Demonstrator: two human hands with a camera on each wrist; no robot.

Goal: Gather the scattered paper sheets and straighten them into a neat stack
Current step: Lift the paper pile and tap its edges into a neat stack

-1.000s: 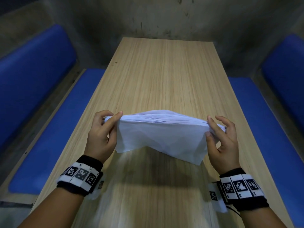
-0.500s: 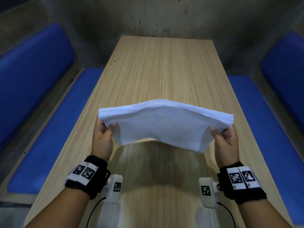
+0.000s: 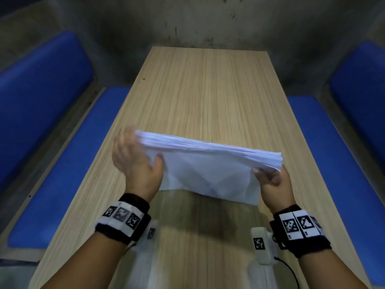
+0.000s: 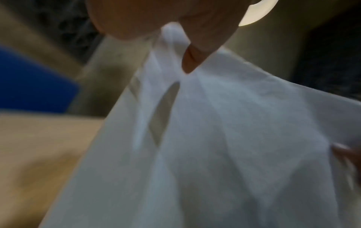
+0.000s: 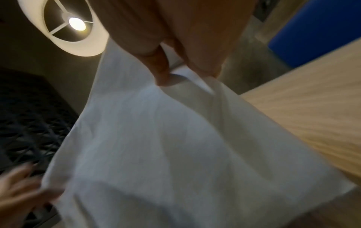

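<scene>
The white paper stack (image 3: 208,170) stands on its long edge in the air above the wooden table (image 3: 208,90), its left end higher than its right. My left hand (image 3: 141,151) is motion-blurred at the left end, thumb on the near face and fingers behind. My right hand (image 3: 270,174) pinches the lower right corner. In the left wrist view the thumb (image 4: 189,61) pinches crumpled paper (image 4: 234,138). The right wrist view shows my right hand (image 5: 171,74) gripping the paper (image 5: 156,146), with the blurred left hand (image 5: 21,194) at the far end.
Blue padded benches run along the left side (image 3: 68,163) and the right side (image 3: 325,142) of the table. A grey wall (image 3: 208,21) closes the far end. A round ceiling lamp (image 5: 76,26) hangs overhead.
The stack has gone from arched to straighter and now slants, left end raised. My left hand has slid up along that end; the right hand keeps its grip lower down.
</scene>
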